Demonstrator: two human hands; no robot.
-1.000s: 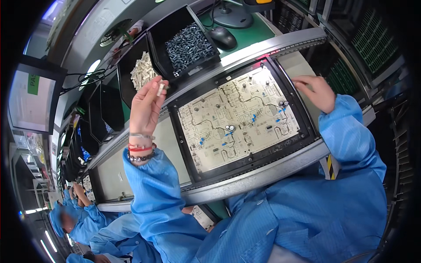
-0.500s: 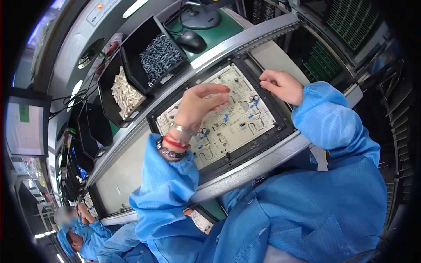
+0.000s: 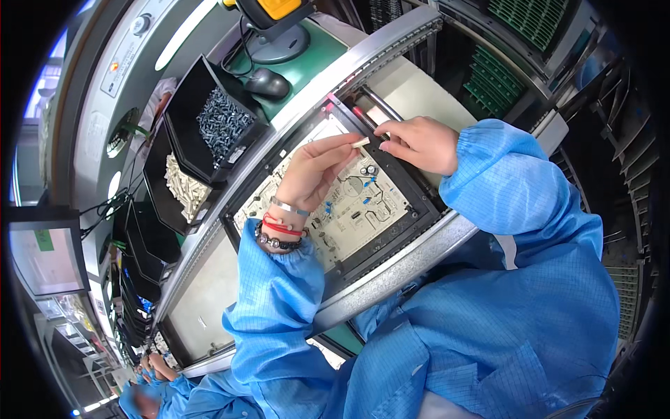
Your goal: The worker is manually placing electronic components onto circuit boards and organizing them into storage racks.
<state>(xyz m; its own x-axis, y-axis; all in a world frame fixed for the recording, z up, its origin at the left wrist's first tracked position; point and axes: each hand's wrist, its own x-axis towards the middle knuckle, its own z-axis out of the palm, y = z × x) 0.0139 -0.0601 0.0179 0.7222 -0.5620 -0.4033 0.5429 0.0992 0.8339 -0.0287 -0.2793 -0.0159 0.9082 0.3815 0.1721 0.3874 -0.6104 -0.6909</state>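
Head view: left hand (image 3: 317,167), pinching small white part (image 3: 361,142), long axis toward right hand (image 3: 422,144), just beside (fingers curled; any grip unclear); circuit board (image 3: 363,218) below.

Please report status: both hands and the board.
Left hand: white part in fingers, above board. Right hand: over black frame, grip unclear. Left hand covers some of board.

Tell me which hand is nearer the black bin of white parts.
Left. The left hand is over the circuit board, to the right of the bin; the right hand is farther right, at the right side of the board's black frame.
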